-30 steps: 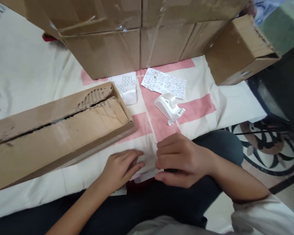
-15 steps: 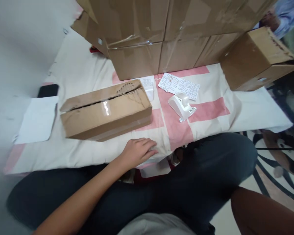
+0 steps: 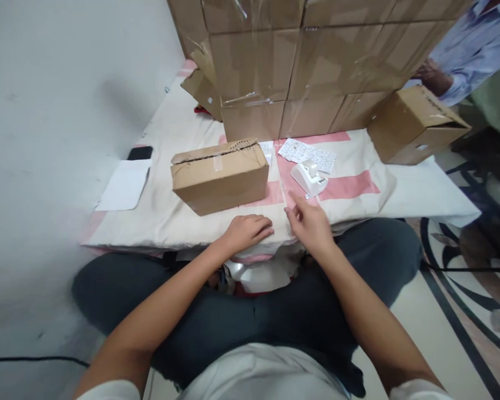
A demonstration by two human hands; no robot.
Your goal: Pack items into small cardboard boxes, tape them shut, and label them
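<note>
My left hand [image 3: 246, 231] rests palm down on the front edge of the cream and pink cloth [image 3: 350, 186], fingers loosely curled, holding nothing. My right hand [image 3: 309, 221] hovers just right of it with the index finger stretched toward a white plastic tape dispenser [image 3: 309, 177]; nothing is in it. A torn, taped brown cardboard box [image 3: 220, 174] lies on the cloth just beyond my left hand. Sheets of small printed labels [image 3: 307, 151] lie behind the dispenser.
A wall of stacked taped cartons [image 3: 300, 61] stands at the back. An open carton [image 3: 416, 122] sits at the right. White paper [image 3: 124, 184] and a black phone [image 3: 139, 152] lie at the left. Another person's sleeve [image 3: 470, 53] shows at top right. My crossed legs are below.
The camera has pulled back and up. My right hand left the view, then came back pointing toward the dispenser. My left hand stayed on the cloth's edge.
</note>
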